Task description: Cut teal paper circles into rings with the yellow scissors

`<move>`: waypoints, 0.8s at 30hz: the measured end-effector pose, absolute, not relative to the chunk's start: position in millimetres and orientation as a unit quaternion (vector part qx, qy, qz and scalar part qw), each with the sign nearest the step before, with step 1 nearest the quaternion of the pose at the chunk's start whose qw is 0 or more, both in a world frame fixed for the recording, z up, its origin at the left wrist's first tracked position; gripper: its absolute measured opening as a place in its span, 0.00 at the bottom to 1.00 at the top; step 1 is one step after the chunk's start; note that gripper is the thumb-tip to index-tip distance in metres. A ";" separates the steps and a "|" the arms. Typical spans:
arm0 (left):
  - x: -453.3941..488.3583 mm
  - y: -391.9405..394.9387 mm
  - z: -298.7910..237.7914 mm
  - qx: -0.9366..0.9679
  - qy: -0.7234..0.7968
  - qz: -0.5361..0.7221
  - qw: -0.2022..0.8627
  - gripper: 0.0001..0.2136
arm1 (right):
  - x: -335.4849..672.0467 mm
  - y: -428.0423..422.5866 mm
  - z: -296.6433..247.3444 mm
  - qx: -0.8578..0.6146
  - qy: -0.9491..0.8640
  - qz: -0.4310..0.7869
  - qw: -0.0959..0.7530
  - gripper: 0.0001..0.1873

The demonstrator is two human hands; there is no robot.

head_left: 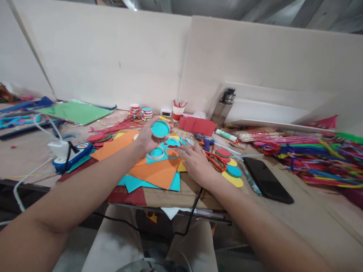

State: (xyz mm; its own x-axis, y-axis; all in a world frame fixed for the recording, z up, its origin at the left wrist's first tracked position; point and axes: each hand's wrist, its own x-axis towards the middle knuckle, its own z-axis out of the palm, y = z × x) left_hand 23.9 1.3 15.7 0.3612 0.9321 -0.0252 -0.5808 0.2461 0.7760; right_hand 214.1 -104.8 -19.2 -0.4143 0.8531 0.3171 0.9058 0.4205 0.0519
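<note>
My left hand (149,139) is closed round a shallow round lid-like piece (160,129) with a white rim and a turquoise inside, tilted toward me above the papers. A similar white-rimmed turquoise piece (155,153) rests just below it on the sheets. My right hand (197,163) reaches over the pile, palm down and fingers stretched out, the tips by turquoise paper with a round hole (172,142). Orange paper sheets (159,174) lie beneath, over turquoise sheets (133,184). Red-handled scissors (217,161) lie just right of my right hand.
A blue glue gun (208,142) and a glue stick (226,135) lie behind the scissors. Paper discs (233,171) and a black phone (268,180) are to the right, pipe cleaners (314,155) beyond. A blue power strip (72,156) sits left. A black cable crosses the front edge.
</note>
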 end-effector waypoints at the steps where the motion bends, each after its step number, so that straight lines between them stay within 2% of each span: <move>1: 24.3 1.1 15.2 0.347 0.257 0.502 0.749 0.16 | 212.9 -101.7 -23.3 -0.532 -0.837 -0.087 0.096 0.23; 3: 25.0 0.2 15.6 0.346 0.262 0.492 0.755 0.15 | 212.1 -97.4 -27.8 -0.533 -0.840 -0.057 0.085 0.17; 6: 25.4 -2.4 18.4 0.346 0.261 0.484 0.760 0.14 | 214.0 -98.7 -22.2 -0.521 -0.843 0.003 0.133 0.12; 9: 25.6 -4.3 20.8 0.348 0.262 0.478 0.763 0.15 | 219.7 -108.5 -6.5 -0.478 -0.847 0.104 0.207 0.08; 12: 25.4 -3.5 19.8 0.350 0.274 0.467 0.764 0.16 | 227.7 -119.5 7.7 -0.403 -0.856 0.253 0.200 0.05; 16: 26.1 -2.0 14.5 0.386 0.297 0.438 0.756 0.19 | 232.6 -128.7 18.0 -0.322 -0.835 0.437 0.090 0.10; 21: 31.2 -7.6 6.8 0.465 0.306 0.349 0.754 0.20 | 232.2 -132.5 27.1 -0.218 -0.797 0.561 0.045 0.21; 24: 34.6 -13.6 -0.4 0.513 0.293 0.314 0.743 0.17 | 235.1 -132.5 27.5 -0.227 -0.770 0.596 0.015 0.24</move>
State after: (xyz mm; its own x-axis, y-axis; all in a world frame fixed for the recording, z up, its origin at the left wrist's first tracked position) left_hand 34.6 -13.6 -0.4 0.6304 0.7679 -0.1133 -0.1663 0.2762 0.9466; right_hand 235.1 -132.5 27.5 -0.8965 0.3674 -0.2477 0.3318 0.1861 -0.9248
